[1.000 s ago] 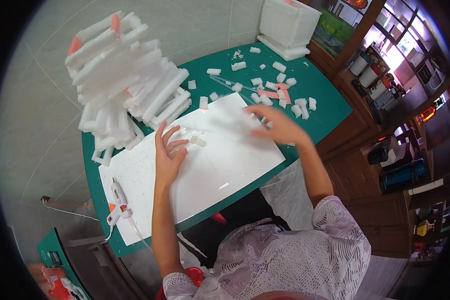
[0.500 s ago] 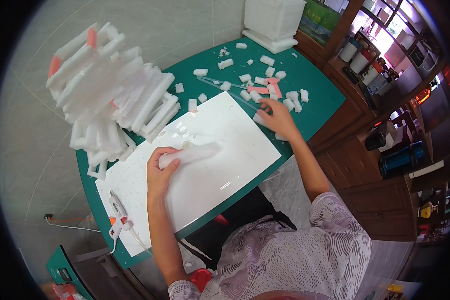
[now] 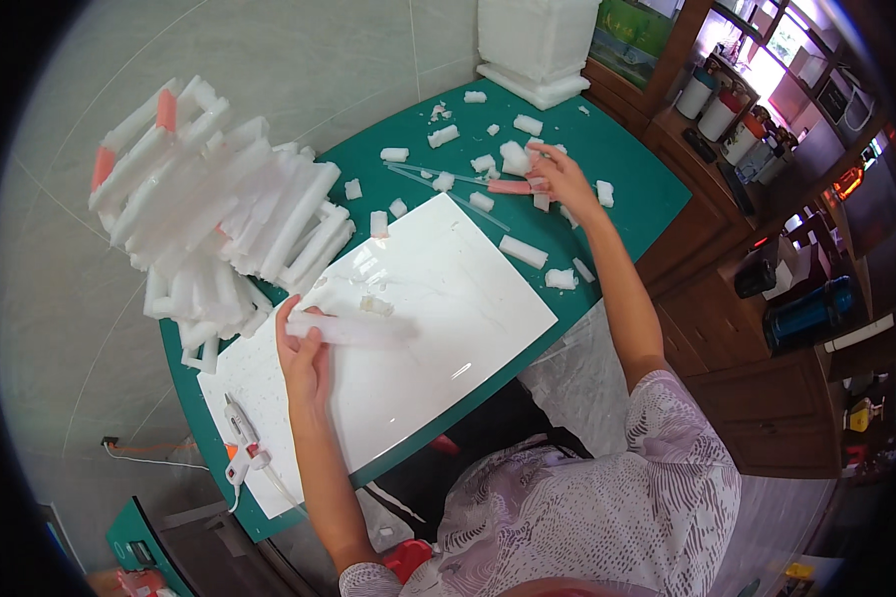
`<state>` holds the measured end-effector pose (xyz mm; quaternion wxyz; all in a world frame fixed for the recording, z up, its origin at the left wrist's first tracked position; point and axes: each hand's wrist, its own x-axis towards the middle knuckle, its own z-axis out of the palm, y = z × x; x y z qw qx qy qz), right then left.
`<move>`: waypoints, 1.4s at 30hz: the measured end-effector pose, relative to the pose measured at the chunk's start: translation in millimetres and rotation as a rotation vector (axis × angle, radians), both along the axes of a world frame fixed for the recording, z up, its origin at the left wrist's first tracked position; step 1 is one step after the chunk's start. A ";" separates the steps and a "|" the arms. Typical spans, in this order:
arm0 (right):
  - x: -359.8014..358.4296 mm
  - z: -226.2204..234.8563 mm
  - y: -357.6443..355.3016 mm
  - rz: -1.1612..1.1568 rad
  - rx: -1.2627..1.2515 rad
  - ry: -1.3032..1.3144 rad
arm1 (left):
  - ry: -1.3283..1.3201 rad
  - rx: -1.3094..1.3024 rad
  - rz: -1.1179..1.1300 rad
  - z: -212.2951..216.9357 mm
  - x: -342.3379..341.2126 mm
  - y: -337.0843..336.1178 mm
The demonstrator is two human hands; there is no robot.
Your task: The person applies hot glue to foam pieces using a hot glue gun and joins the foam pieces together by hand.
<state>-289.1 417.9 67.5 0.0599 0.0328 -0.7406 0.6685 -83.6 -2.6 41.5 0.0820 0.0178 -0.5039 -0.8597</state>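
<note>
My left hand is closed around one end of a white foam stick, whose free end is blurred and points right over the white board. At the right of the table my right hand reaches among scattered foam pieces. Its fingers curl at the edge of a white foam chunk, which looks pinched between fingertips and thumb. Just below lies a pink foam piece. A small crumbly scrap sits on the board beyond the stick. Nearer me lies a loose white foam piece.
A big stack of white foam sticks with a few pink ones stands at the left. A glue gun with its cord lies on the board's left end. Clear glue sticks rest on the green table. A white foam block stands behind.
My right hand has moved farther away, from the near foam piece to the cluster behind it. My left hand has shifted slightly left with the foam stick, which has turned a little.
</note>
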 end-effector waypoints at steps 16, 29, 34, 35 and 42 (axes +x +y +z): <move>-69.5 -12.0 -13.6 0.072 1.365 0.002 | -0.007 0.112 0.014 -15.7 0.0 -13.9; -119.6 -8.5 55.2 -0.311 0.503 0.046 | -0.026 0.087 -0.001 -16.2 -3.4 -15.2; -128.7 -11.2 67.7 -0.242 0.638 -0.045 | -0.038 0.080 0.011 -11.1 -4.0 -9.0; -125.9 -9.7 66.6 -0.158 0.614 -0.090 | -0.036 0.080 0.004 -10.0 -3.8 -8.6; -118.0 -4.5 60.5 0.098 0.214 -0.321 | -0.034 0.075 0.003 -9.9 -3.2 -10.6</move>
